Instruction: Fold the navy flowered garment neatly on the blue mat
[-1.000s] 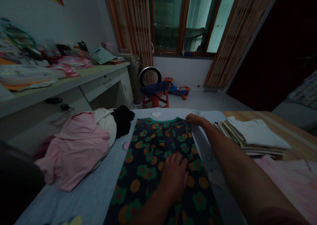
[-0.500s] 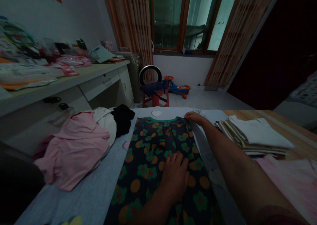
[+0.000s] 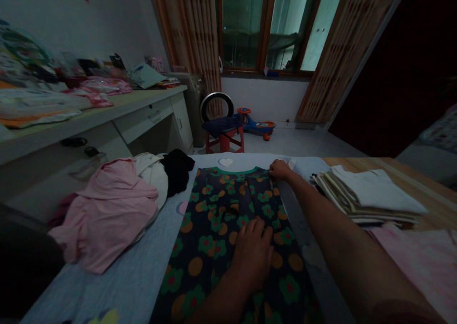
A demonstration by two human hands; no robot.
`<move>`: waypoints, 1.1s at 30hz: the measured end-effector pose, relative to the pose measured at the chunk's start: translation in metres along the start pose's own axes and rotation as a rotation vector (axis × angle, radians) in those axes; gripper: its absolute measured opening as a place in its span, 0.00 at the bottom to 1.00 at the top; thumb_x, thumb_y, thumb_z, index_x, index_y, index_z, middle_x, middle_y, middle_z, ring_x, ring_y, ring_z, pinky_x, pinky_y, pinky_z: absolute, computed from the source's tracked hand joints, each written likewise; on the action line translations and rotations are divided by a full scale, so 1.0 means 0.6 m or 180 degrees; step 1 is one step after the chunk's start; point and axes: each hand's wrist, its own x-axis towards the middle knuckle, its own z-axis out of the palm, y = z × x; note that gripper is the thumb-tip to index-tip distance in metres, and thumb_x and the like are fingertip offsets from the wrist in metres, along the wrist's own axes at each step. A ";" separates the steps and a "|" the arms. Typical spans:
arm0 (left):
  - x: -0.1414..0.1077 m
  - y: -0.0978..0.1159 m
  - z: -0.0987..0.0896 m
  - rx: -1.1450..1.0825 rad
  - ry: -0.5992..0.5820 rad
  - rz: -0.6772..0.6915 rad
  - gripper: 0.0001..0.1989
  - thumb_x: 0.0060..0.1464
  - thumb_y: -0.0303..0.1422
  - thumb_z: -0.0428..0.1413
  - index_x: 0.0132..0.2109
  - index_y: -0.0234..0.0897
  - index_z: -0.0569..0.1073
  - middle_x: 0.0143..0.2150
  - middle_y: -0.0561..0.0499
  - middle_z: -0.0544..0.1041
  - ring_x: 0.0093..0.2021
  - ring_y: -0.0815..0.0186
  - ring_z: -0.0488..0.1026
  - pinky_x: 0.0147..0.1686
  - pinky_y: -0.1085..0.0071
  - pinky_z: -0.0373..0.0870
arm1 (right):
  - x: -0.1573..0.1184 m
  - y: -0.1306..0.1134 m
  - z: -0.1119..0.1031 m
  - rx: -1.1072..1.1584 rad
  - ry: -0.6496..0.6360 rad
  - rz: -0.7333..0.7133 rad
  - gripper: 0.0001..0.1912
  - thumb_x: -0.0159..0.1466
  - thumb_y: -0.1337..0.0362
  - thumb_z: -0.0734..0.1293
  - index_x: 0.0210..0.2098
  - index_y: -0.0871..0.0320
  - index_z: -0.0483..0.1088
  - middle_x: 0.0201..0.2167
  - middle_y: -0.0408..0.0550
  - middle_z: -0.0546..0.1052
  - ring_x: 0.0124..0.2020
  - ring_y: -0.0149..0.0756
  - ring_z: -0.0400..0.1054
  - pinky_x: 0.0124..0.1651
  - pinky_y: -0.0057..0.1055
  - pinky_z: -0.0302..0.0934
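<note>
A dark garment (image 3: 214,224) with green flowers and orange dots lies flat, its green-edged neckline at the far end. My left hand (image 3: 253,250) rests on its middle, palm down with the fingers a little apart. At the far right corner of the garment, my right hand (image 3: 280,170) has its fingers closed on the fabric edge near the shoulder. The garment's near end runs out of view beneath my left forearm.
On the left lies a heap with a pink cloth (image 3: 114,210) and a black cloth (image 3: 177,171). A folded stack with a white cloth on top (image 3: 378,191) is at the right, near a pale pink cloth (image 3: 424,262). Beyond stands a red stool (image 3: 224,143).
My right hand has shifted very slightly right at the garment's corner. My left hand has stayed in place on the fabric.
</note>
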 end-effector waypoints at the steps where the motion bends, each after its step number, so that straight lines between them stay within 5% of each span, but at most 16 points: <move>1: 0.000 0.000 0.001 0.0010 0.0034 -0.0005 0.18 0.60 0.33 0.51 0.58 0.42 0.68 0.61 0.45 0.67 0.62 0.53 0.62 0.61 0.49 0.62 | -0.006 -0.003 0.005 -0.0014 0.0048 0.0040 0.17 0.63 0.58 0.63 0.46 0.59 0.77 0.52 0.58 0.73 0.53 0.49 0.66 0.50 0.36 0.59; 6: 0.002 0.002 -0.001 0.0051 0.0019 -0.0002 0.19 0.60 0.32 0.52 0.57 0.41 0.69 0.60 0.45 0.69 0.61 0.53 0.63 0.60 0.49 0.64 | -0.042 -0.019 0.028 0.0254 0.0617 0.0560 0.24 0.66 0.56 0.62 0.57 0.63 0.67 0.55 0.62 0.69 0.56 0.51 0.63 0.52 0.38 0.58; 11: 0.004 0.002 -0.002 0.0069 0.0026 0.0006 0.18 0.60 0.32 0.52 0.57 0.41 0.69 0.60 0.45 0.69 0.61 0.52 0.64 0.59 0.49 0.64 | -0.079 -0.042 0.044 0.0906 0.1192 0.0896 0.17 0.69 0.61 0.59 0.52 0.62 0.69 0.51 0.59 0.72 0.53 0.45 0.64 0.54 0.34 0.56; 15: 0.002 0.000 0.003 0.0070 0.0112 0.0044 0.18 0.60 0.32 0.53 0.57 0.41 0.69 0.59 0.45 0.69 0.61 0.52 0.64 0.59 0.49 0.64 | -0.106 -0.064 0.054 0.0955 0.0954 0.0406 0.16 0.70 0.62 0.55 0.48 0.59 0.72 0.50 0.56 0.73 0.52 0.43 0.65 0.54 0.35 0.56; 23: 0.001 -0.003 0.003 0.0119 0.0150 0.0114 0.18 0.60 0.33 0.53 0.57 0.41 0.69 0.59 0.45 0.69 0.60 0.53 0.64 0.59 0.50 0.65 | -0.107 -0.066 0.073 0.0907 0.0676 0.0229 0.24 0.71 0.57 0.55 0.62 0.60 0.60 0.68 0.58 0.58 0.68 0.45 0.51 0.64 0.45 0.48; 28: -0.001 -0.001 0.004 0.0126 0.0152 0.0093 0.18 0.60 0.33 0.53 0.57 0.40 0.69 0.60 0.45 0.69 0.60 0.52 0.64 0.59 0.51 0.65 | -0.106 -0.061 0.054 0.1101 0.0610 0.0358 0.23 0.70 0.59 0.56 0.60 0.64 0.63 0.63 0.62 0.65 0.64 0.44 0.58 0.63 0.38 0.51; 33: -0.001 -0.003 0.013 0.0089 0.0214 0.0093 0.19 0.60 0.32 0.53 0.58 0.39 0.68 0.63 0.44 0.66 0.65 0.53 0.60 0.63 0.51 0.61 | -0.140 -0.098 0.057 0.1013 0.0700 -0.0062 0.26 0.70 0.58 0.56 0.63 0.64 0.60 0.65 0.61 0.63 0.65 0.43 0.57 0.64 0.36 0.50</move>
